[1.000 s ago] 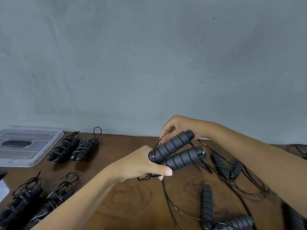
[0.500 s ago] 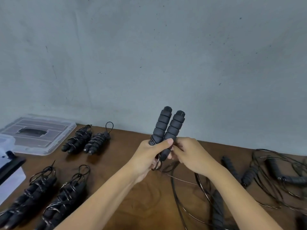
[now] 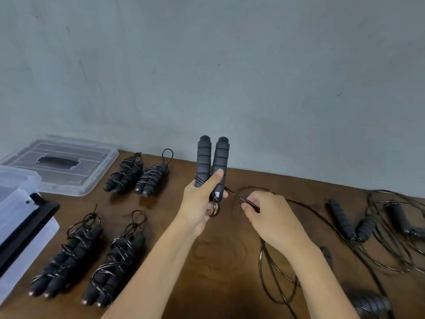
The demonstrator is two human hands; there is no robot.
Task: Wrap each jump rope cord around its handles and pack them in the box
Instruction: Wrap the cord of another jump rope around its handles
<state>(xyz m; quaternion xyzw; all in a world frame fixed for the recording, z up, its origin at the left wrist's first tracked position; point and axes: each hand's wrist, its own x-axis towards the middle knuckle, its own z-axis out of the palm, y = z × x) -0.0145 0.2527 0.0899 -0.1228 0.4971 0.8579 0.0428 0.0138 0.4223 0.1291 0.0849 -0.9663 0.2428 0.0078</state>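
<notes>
My left hand grips two black foam jump rope handles upright and side by side, thumb pressed across their lower part. A thin dark cord runs from the handles' base to my right hand, which pinches it just to the right. The rest of that cord loops down over the brown table. Several wrapped rope bundles lie at left, two near the back and two nearer me. The clear plastic box stands at the far left edge.
The box's clear lid lies flat at the back left. Unwrapped ropes with loose tangled cords spread over the right side of the table, and another handle lies at the bottom right. A grey wall rises behind the table.
The handles were swung from lying sideways to standing upright in my left hand. My right hand left the handles, moved right and now pinches the cord, drawing it away from them.
</notes>
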